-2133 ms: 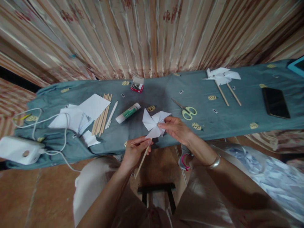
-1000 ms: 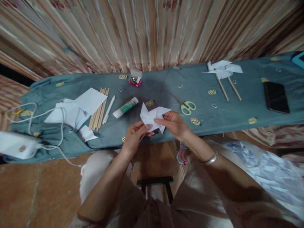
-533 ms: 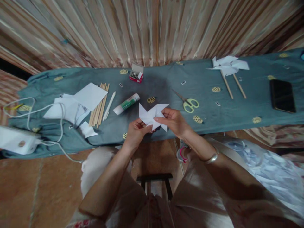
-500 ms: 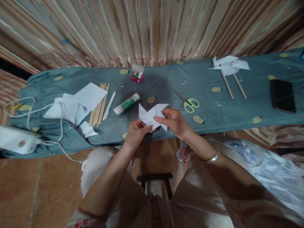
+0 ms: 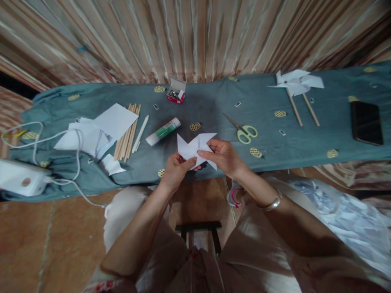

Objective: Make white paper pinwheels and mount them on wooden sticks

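Over the near edge of a counter (image 5: 214, 106) draped in teal cloth, a person's two hands held a white paper pinwheel (image 5: 195, 147). The left hand (image 5: 176, 170) came up from below, its fingers (image 5: 188, 163) closed on the pinwheel's lower left blade; the right hand (image 5: 224, 156) reached in from the side, its fingers (image 5: 204, 154) pinched on the folded centre. Both forearms rose from the lap, the right wrist wearing a silver bangle (image 5: 273, 203).

Just beyond the pinwheel lay a glue stick (image 5: 163, 131), angled toward it. Yellow-handled scissors (image 5: 242, 130) lay to the pinwheel's right. To its left sat a bundle of wooden sticks (image 5: 127, 132), partly under loose white paper sheets (image 5: 97, 132), with a white pencil-like rod (image 5: 141, 133) beside them. Farther left, a white box (image 5: 18, 182) trailed a white cable (image 5: 61, 162).

Behind the pinwheel, near the counter's far edge, a small red box (image 5: 176, 92) stood with its lid open, metal pins showing inside. Far to the right rested two finished pinwheels (image 5: 297, 83) on sticks and a dark phone (image 5: 365, 122).
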{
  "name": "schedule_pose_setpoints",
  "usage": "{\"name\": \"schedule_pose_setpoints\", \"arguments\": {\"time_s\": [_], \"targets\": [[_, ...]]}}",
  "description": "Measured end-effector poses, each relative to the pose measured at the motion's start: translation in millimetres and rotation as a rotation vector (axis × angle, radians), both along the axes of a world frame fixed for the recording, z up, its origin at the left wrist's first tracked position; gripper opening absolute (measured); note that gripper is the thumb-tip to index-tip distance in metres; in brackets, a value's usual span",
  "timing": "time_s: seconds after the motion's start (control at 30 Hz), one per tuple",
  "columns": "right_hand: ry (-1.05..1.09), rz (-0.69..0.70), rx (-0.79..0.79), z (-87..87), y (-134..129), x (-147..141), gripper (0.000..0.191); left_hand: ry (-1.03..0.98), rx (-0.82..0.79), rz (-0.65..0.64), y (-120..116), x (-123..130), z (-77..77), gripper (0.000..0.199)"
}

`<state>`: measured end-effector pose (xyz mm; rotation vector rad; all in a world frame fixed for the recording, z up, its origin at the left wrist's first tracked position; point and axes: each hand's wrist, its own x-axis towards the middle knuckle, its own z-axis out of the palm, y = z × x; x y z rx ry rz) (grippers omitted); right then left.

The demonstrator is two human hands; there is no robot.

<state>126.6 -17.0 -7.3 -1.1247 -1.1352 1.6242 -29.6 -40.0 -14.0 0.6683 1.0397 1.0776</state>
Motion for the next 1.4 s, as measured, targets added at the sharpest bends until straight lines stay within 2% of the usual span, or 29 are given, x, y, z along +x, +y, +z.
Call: {"name": "schedule_pose_setpoints", "arguments": {"time_s": [0.23, 0.47, 0.93, 1.4], "targets": [[-0.010, -0.004, 0.009, 1.6, -0.7, -1.3, 0.023, 0.001, -0.014, -0.008, -1.1, 1.8, 6.2, 0.040], [0.001, -0.020, 0.018, 2.3, -0.3, -3.0, 0.023, 0.039, -0.015, 0.002, -2.1, 3.1, 3.8, 0.042], [0.037, -0.011, -0.037, 5.9, -1.8, -3.6, 0.034, 0.068, -0.018, -0.032, -1.1, 0.3, 1.3, 0.038], [0.022, 0.004, -0.042, 8.2, -2.0, -4.5, 0.032, 0.128, 0.004, -0.036, -0.5, 2.2, 3.1, 0.031]]}}
